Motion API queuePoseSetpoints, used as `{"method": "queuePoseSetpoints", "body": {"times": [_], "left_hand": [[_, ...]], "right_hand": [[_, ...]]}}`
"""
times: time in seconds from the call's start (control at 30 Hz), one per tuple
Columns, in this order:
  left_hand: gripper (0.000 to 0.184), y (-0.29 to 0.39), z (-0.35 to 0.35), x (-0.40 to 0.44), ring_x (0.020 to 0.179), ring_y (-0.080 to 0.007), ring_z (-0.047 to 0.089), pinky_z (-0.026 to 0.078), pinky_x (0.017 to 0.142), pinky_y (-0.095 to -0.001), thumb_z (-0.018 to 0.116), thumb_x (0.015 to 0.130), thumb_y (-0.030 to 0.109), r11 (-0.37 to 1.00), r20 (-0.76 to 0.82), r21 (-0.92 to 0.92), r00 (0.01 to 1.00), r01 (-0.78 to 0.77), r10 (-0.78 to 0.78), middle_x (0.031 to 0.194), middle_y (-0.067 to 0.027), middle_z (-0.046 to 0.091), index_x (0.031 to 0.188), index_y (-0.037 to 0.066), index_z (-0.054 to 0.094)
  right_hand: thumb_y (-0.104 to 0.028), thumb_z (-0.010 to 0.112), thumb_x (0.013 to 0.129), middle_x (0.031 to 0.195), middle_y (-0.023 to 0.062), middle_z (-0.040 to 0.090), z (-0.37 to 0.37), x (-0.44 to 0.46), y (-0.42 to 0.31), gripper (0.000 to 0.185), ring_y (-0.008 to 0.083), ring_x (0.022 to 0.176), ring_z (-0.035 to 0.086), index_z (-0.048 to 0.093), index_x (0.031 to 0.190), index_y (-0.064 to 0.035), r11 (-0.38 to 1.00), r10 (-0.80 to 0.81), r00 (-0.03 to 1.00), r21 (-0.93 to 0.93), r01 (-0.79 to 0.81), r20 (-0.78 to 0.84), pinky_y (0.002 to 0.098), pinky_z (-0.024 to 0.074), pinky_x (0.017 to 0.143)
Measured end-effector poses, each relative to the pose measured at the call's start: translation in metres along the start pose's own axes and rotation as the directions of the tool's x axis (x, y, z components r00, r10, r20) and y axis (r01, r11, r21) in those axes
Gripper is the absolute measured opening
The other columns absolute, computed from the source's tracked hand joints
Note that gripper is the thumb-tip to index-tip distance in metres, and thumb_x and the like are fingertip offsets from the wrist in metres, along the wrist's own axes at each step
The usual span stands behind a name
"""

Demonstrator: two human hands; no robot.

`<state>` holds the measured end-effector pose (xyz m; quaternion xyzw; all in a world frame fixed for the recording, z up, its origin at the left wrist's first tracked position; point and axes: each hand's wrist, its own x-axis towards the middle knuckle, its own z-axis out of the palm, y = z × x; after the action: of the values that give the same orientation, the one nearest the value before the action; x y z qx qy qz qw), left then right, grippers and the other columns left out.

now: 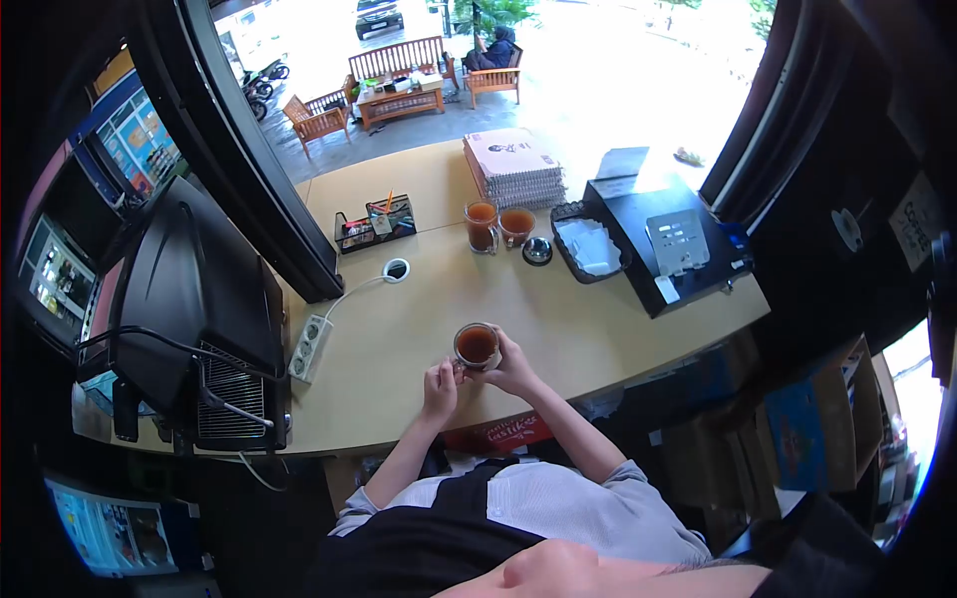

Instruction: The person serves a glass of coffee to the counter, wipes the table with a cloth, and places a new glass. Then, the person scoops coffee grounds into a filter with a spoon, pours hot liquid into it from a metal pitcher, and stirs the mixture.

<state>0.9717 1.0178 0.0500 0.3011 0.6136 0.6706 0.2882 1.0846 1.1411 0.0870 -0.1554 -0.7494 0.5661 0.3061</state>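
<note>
A glass mug of reddish-brown drink (477, 344) is held between my hands over the near part of the wooden counter (399, 319). My left hand (441, 389) has its fingers closed at the mug's handle, on the lower left. From the right, my right hand (512, 364) wraps round the mug's side. Farther back stand a taller glass mug of similar drink (480, 229) and a glass cup (516, 227), side by side. A small round metal dish (536, 250) sits just right of them.
A black machine (189, 309) stands at the left beside a power strip (311, 349). Behind are a pen organizer (374, 224) and stacked spiral notebooks (513, 164). A tray of packets (590, 247) and a black box (668, 239) are at the right. Outside, a person (493, 52) sits.
</note>
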Motion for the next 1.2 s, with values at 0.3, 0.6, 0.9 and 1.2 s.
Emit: {"method": "queuePoseSetpoints", "body": {"times": [0.3,0.6,0.9,1.2], "left_hand": [[0.04,-0.012,0.009,0.041,0.053,-0.0055,0.036,0.03,0.049,-0.0247,0.028,0.101,0.025,0.997,-0.168,0.056,0.984,-0.046,0.055,0.057,0.0047,0.038,0.066,0.009,0.039],[0.044,-0.019,0.015,0.085,0.051,-0.0062,0.034,0.027,0.047,-0.0268,0.028,0.102,0.026,0.991,-0.302,0.067,0.944,-0.116,0.131,0.054,0.0042,0.036,0.063,0.009,0.036],[0.046,-0.021,0.013,0.134,0.049,-0.0076,0.034,0.026,0.047,-0.0278,0.027,0.102,0.027,0.986,-0.356,0.081,0.92,-0.142,0.162,0.053,0.0037,0.035,0.06,0.009,0.033],[0.045,-0.016,0.016,0.174,0.053,-0.0077,0.036,0.029,0.051,-0.0265,0.027,0.103,0.028,0.987,-0.392,0.042,0.906,-0.154,0.158,0.056,0.0028,0.036,0.064,0.009,0.035]], "right_hand": [[-0.014,0.084,0.061,0.118,0.0141,0.056,-0.013,0.064,0.036,0.074,0.0286,0.114,0.053,0.048,0.125,-0.0048,0.998,-0.058,0.983,-0.004,0.059,0.173,0.0366,0.0422,0.099],[-0.01,0.082,0.062,0.12,0.0134,0.053,-0.017,0.117,0.058,0.076,0.0257,0.116,0.052,0.045,0.127,-0.0035,0.995,-0.087,0.957,-0.013,0.094,0.276,0.035,0.0407,0.1],[-0.027,0.085,0.06,0.12,0.0164,0.053,-0.018,0.162,0.076,0.078,0.0304,0.112,0.053,0.049,0.124,-0.0013,0.965,-0.085,0.971,-0.223,0.136,0.224,0.0371,0.0416,0.098],[-0.043,0.083,0.063,0.114,0.0159,0.053,0.0,0.173,0.093,0.075,0.0295,0.105,0.056,0.051,0.116,0.0,0.936,0.159,0.986,-0.308,-0.168,-0.055,0.0387,0.0474,0.089]]}}
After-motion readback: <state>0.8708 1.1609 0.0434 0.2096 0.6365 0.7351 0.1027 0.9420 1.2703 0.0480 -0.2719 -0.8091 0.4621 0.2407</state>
